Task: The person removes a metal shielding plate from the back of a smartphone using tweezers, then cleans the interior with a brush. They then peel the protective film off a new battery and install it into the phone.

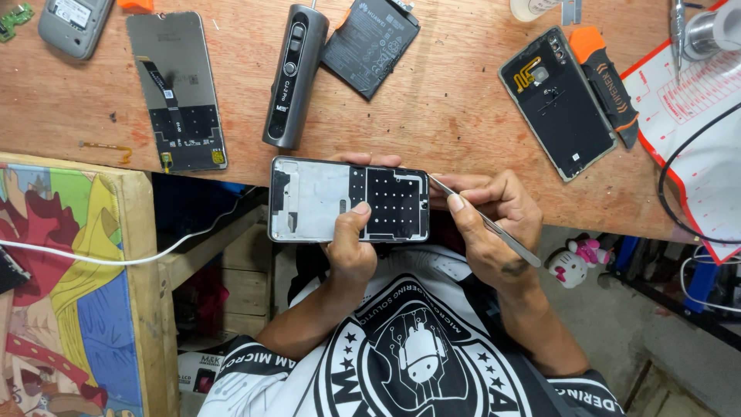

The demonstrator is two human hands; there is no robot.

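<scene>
Above the worn wooden workbench (463,116), left hand (349,251) grasped the stripped grey phone frame (316,199); right hand (494,216) pinched thin metal tweezers (494,226) at its edge; black battery (370,42), back cover (557,104) already removed

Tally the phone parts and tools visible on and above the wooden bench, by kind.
Phone frame, in the left hand: 1
Tweezers, in the right hand: 1
Display panel: 1
Battery: 1
Back cover: 1
Grey handheld tool: 1
Orange-and-black knife: 1
Total: 7
</scene>
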